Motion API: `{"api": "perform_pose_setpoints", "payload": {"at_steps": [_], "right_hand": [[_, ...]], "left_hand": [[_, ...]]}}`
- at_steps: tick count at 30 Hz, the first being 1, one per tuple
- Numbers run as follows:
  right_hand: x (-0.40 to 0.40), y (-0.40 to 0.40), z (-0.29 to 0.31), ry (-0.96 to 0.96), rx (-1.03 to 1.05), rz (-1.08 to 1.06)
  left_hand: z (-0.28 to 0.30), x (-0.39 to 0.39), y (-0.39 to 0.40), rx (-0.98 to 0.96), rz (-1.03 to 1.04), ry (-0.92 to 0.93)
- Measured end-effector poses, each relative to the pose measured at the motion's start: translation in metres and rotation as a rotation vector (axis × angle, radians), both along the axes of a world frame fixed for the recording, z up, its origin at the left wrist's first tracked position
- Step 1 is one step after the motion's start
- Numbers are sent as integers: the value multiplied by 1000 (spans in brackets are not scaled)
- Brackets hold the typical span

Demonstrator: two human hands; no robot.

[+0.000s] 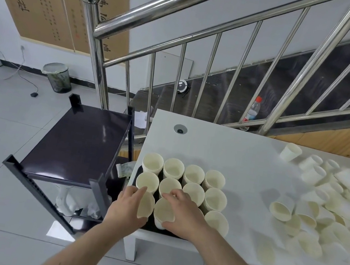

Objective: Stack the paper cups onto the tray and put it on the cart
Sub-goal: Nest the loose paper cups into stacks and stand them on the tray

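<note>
- Our left hand (126,208) has fingers (140,192) curled round a smooth cream paper cup (146,205), tilted, at tray's near-left corner.
- Right hand (181,213) grips next cup stack (163,214), thumb low, fingers over the rim.
- Dark flat tray (149,225) sits on white matte counter (234,155), w/ round cup stacks (182,179) in rows.
- Loose cups (323,201) heaped at right.
- Glossy black cart (80,142) just left of counter.
</note>
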State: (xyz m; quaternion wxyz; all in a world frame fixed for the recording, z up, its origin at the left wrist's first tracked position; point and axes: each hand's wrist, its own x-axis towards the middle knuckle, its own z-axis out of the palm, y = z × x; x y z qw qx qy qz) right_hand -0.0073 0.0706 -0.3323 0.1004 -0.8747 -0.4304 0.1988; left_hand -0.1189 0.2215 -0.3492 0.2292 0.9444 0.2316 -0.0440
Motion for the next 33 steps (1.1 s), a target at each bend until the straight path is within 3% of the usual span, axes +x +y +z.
{"api": "perform_pose_setpoints", "payload": {"at_steps": [16, 24, 33], "right_hand": [[0, -1, -13, -53, 3, 21], [11, -21, -7, -39, 115, -69], [31, -92, 7, -56, 167, -198]], "left_hand": [[-9, 1, 1, 35, 16, -4], [5, 20, -25, 69, -9, -148], [11, 54, -80, -28, -148, -240]]}}
